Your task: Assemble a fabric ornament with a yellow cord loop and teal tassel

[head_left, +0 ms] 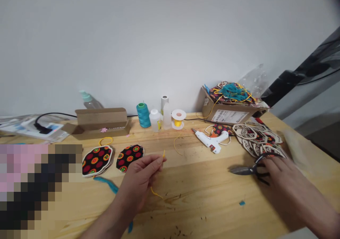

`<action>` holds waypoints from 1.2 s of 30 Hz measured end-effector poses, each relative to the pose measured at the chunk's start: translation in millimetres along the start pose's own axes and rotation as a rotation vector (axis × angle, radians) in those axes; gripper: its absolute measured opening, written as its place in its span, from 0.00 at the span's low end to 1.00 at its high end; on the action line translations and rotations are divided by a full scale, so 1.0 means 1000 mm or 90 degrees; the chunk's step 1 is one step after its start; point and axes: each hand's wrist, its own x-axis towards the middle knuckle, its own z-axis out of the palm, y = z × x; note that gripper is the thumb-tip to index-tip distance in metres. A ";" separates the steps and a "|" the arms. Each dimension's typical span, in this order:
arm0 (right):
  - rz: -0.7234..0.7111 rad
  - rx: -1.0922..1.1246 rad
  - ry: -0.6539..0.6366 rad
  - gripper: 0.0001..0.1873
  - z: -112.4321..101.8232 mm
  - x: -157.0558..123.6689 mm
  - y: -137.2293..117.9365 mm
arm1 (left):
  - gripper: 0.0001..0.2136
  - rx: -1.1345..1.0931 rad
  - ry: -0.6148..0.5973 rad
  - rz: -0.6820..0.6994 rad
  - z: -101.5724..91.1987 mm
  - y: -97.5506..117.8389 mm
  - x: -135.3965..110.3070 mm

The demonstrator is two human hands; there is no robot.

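Observation:
My left hand (145,173) is closed in a pinch on a thin yellow cord (156,193); one short end sticks up above the fingertips and a longer piece hangs below. Just behind that hand lies a black patterned fabric patch (130,156), partly covered by it. To its left is a stack of similar patches (97,161) with white edges. A teal strip (106,183) lies below the stack. On the right, my right hand (283,173) has its fingers at the handles of dark scissors (243,170), whose blades point left. Its fingertips are partly hidden by the handles.
A white glue gun (212,139) lies ahead of the scissors. Behind stand a teal thread cone (143,115), small bottles (155,121) and a yellow cord spool (178,120). A filled cardboard box (231,115) and patterned pieces (245,132) are at right; an open carton (102,120) is at left.

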 end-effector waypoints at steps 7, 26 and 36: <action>0.051 0.414 -0.142 0.11 -0.019 0.016 -0.073 | 0.10 0.001 -0.027 0.002 0.002 0.002 -0.001; -0.070 0.866 -0.449 0.15 -0.018 0.037 -0.171 | 0.09 0.054 -0.112 0.032 0.001 -0.002 -0.005; -0.072 0.877 -0.475 0.25 -0.021 0.041 -0.167 | 0.08 0.081 -0.152 0.029 -0.001 -0.001 -0.006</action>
